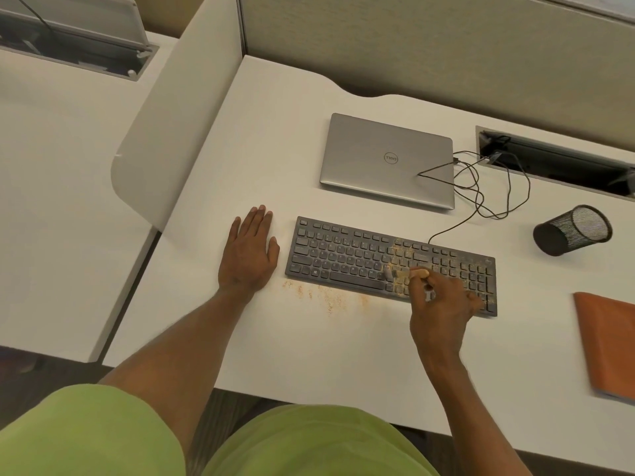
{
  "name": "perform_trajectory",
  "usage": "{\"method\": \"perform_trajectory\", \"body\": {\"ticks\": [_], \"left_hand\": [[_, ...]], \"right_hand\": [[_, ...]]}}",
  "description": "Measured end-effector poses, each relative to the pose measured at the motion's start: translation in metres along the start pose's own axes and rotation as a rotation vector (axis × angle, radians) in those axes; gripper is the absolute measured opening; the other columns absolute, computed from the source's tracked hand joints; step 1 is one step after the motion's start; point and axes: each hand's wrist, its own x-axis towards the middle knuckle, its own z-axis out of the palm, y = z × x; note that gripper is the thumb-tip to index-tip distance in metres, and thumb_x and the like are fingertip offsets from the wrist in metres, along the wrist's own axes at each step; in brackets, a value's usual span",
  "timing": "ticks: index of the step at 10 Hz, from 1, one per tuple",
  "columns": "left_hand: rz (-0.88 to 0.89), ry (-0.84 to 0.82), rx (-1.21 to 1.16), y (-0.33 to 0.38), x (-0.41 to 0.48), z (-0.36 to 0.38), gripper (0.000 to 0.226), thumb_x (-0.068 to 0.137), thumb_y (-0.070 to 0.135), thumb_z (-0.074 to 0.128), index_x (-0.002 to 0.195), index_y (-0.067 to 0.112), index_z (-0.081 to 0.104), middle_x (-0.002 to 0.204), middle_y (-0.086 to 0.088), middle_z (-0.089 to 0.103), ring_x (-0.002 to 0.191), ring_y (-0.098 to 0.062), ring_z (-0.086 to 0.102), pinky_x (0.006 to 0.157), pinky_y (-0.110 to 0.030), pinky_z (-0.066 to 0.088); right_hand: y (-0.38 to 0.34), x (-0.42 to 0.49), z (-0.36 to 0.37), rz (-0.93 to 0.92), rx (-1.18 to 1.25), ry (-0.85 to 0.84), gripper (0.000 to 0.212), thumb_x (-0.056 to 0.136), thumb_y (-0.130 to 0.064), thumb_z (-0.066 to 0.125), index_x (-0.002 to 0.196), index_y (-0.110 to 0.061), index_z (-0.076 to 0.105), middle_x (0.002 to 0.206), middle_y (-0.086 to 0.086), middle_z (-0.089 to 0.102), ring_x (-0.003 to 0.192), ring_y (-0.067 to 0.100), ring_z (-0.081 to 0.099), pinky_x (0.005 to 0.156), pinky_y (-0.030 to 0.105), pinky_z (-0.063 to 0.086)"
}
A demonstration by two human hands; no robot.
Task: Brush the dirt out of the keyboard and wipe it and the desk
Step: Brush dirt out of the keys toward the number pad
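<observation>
My right hand (441, 305) grips the brush (405, 273) on the dirty keyboard (343, 259), my left hand (249, 254) lies flat on the desk (275, 149) beside it.

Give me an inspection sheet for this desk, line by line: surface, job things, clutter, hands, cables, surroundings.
Surface: white desk; orange-brown dirt strewn along the keyboard's near edge.
Job's things: keyboard, right half dusted with dirt; brush, bristles on the middle keys; no cloth seen.
Clutter: closed laptop behind the keyboard; mesh cup on its side; orange notebook at the right edge.
Hands: left hand flat on the desk, left of the keyboard, not touching it; right hand grips the brush.
Cables: black cables loop between keyboard, laptop and cable tray.
Surroundings: partition at left, neighbouring desk beyond it.
</observation>
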Motion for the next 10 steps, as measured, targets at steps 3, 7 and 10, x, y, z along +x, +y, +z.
{"method": "perform_trajectory", "body": {"ticks": [3,7,10], "left_hand": [[-0.006,-0.01,-0.003,-0.001,0.0,0.001,0.063,0.104,0.035,0.031,0.163,0.011,0.034,0.17,-0.006,0.031,0.16,-0.017,0.021,0.131,-0.045,0.015],[-0.011,-0.013,-0.01,0.0,-0.001,0.001,0.063,0.105,0.034,0.033,0.164,0.012,0.032,0.171,-0.005,0.03,0.16,-0.015,0.02,0.132,-0.044,0.014],[-0.013,-0.019,0.001,-0.002,0.0,0.001,0.063,0.105,0.035,0.032,0.164,0.013,0.031,0.172,-0.004,0.028,0.16,-0.015,0.018,0.132,-0.044,0.014]], "right_hand": [[-0.017,0.02,0.002,0.009,0.035,0.026,0.018,0.1,-0.032,0.059,0.089,-0.028,0.073,0.078,-0.004,0.064,0.088,0.021,0.056,0.098,0.047,0.031],[-0.022,0.027,0.005,-0.019,-0.034,0.016,0.022,0.099,-0.031,0.057,0.083,-0.026,0.07,0.075,-0.006,0.063,0.085,0.017,0.053,0.096,0.046,0.028],[-0.027,0.019,0.003,-0.027,-0.06,-0.074,0.022,0.096,-0.023,0.06,0.075,-0.028,0.065,0.072,-0.011,0.056,0.084,0.012,0.045,0.088,0.033,0.018]]}}
